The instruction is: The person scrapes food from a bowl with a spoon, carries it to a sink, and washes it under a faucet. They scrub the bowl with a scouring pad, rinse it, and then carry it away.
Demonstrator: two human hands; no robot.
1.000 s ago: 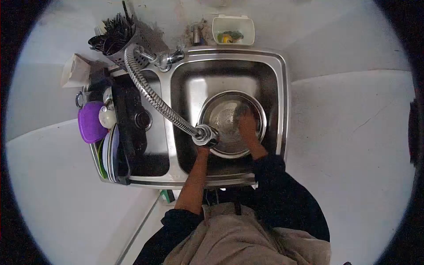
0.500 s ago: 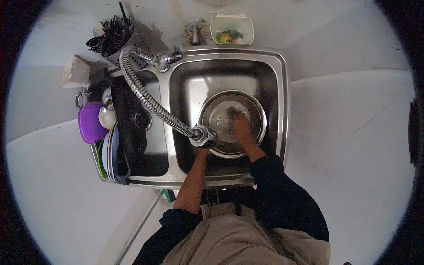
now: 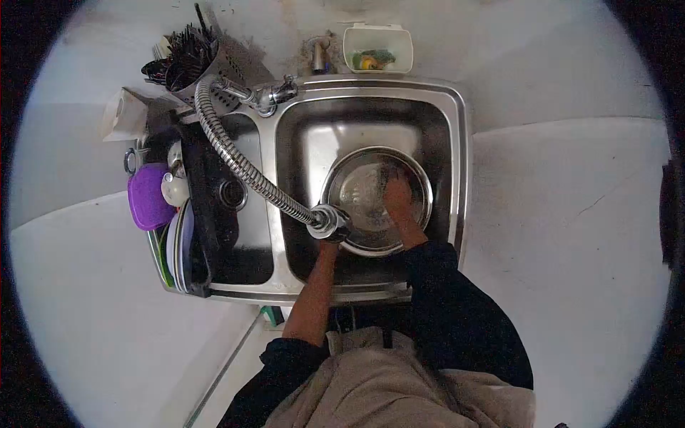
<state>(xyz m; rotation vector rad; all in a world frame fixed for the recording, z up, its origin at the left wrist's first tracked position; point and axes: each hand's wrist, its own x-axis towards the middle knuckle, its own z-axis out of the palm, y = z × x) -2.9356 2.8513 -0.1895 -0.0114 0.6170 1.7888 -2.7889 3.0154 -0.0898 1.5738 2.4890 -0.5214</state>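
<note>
A round stainless steel bowl (image 3: 426,184) sits in the right-hand basin, with wet, whitish smears on its inner bottom. Inside it, toward the right wall, is my right hand (image 3: 398,196), palm down with the fingers bent and closed. The fingertips are blurred, and what they hold cannot be made out. My left hand (image 3: 329,247) is at the bowl's lower left side, mostly hidden beneath the faucet head (image 3: 328,222), so its fingers do not show. The flexible metal faucet hose (image 3: 246,167) arches over the divider to that head.
The steel sink (image 3: 458,143) has a smaller left basin (image 3: 250,250). Along its left side stand a dark rack (image 3: 196,235), plates (image 3: 183,246) and a purple container (image 3: 150,196). Behind are a utensil holder (image 3: 228,71) and a white tub (image 3: 401,50) with sponges.
My right hand has moved a little right inside the bowl, from near its middle toward the right wall. My left hand stays at the bowl's lower left.
</note>
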